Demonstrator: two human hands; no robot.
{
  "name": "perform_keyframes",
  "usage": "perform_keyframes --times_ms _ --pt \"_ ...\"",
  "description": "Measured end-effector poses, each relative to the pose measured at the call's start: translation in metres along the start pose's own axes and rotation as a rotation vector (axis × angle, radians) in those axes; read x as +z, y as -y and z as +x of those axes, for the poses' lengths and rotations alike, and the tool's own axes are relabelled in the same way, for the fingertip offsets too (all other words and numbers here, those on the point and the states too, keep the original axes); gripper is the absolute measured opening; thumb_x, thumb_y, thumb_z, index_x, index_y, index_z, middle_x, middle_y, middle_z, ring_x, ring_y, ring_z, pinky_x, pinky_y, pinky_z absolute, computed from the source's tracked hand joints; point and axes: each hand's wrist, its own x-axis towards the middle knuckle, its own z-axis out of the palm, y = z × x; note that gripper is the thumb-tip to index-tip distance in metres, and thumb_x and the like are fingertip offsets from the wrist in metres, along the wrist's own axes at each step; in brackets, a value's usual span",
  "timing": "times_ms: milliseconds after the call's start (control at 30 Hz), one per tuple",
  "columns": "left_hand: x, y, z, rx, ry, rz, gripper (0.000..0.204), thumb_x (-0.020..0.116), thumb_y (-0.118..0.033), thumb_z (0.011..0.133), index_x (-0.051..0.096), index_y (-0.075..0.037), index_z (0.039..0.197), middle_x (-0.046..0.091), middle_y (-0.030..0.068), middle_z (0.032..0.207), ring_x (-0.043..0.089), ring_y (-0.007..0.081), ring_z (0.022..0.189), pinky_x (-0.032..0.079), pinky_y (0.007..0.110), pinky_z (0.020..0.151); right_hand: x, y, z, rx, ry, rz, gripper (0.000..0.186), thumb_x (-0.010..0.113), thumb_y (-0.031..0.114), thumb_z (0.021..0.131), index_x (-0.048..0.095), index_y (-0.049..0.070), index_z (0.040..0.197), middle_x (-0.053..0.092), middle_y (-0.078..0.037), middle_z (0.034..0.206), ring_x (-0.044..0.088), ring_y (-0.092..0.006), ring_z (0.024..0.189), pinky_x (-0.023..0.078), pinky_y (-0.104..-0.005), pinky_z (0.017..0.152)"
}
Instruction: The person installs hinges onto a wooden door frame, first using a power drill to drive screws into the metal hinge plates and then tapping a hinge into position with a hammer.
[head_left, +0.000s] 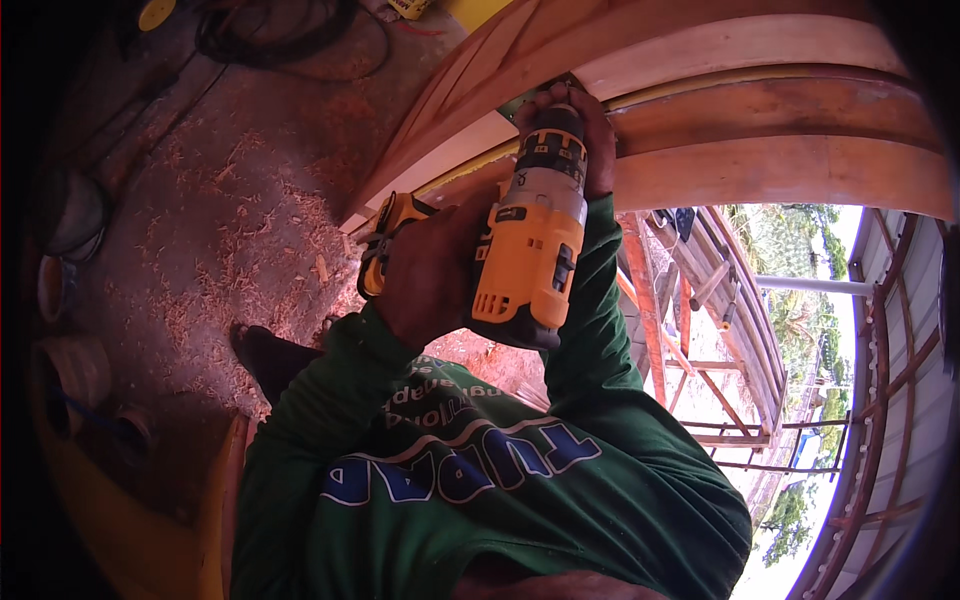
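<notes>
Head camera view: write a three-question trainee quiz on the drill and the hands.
1. True or false: the yellow and black cordless drill points its front end at the curved wooden planks.
2. Which hand wraps the drill's handle? A) left hand B) right hand C) neither
3. Fill in: the ground beside the planks is strewn with wood ____.

Key
1. True: the front end meets the planks where the right hand rests.
2. A: the left hand grips the handle, while the right hand sits up by the front end against the wood.
3. Shavings.
</notes>
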Motion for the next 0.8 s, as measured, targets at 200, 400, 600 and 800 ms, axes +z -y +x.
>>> perform_keyframes --times_ms 200,400,600,800 --pt "-0.011 -0.026 -0.004 0.150 -0.032 0.243 0.069 0.078 -0.029 0.067 0.048 -0.005 0.125 0.066 0.0133 0.091 0.065 0.0290 0.080 0.051 0.036 0.069 -0.012 0.008 0.000 0.079 -0.006 0.006 0.023 0.045 0.020 0.089 0.051 -0.002 0.089 0.057 -0.015 0.081 0.058 -0.0272 0.075 0.052 -0.0376 0.076" --pt "0.003 -0.043 0.007 0.224 0.010 0.339 0.068 0.075 -0.029 0.069 0.046 -0.006 0.127 0.065 0.0130 0.091 0.066 0.0302 0.080 0.053 0.036 0.070 -0.029 0.014 0.007 0.075 -0.036 0.076 0.024 0.046 0.021 0.089 0.052 -0.002 0.090 0.059 -0.014 0.082 0.061 -0.0272 0.076 0.053 -0.0385 0.071" --pt "0.027 -0.062 0.021 0.163 0.069 -0.046 0.055 0.071 -0.021 0.075 0.048 -0.003 0.122 0.065 0.0123 0.093 0.066 0.0244 0.083 0.054 0.034 0.073 -0.062 0.011 0.015 -0.272 -0.057 -0.691 0.031 0.048 0.026 0.089 0.054 -0.004 0.098 0.062 -0.015 0.084 0.062 -0.0269 0.077 0.052 -0.0350 0.073" --pt "0.048 -0.077 0.030 -0.132 0.029 -0.617 0.050 0.074 -0.014 0.071 0.052 -0.002 0.115 0.065 0.0107 0.094 0.066 0.0203 0.083 0.054 0.031 0.072 -0.043 0.037 -0.021 -0.529 -0.186 -0.538 0.031 0.050 0.023 0.091 0.065 -0.002 0.079 0.059 -0.003 0.069 0.053 -0.0090 0.061 0.045 -0.0252 0.057"
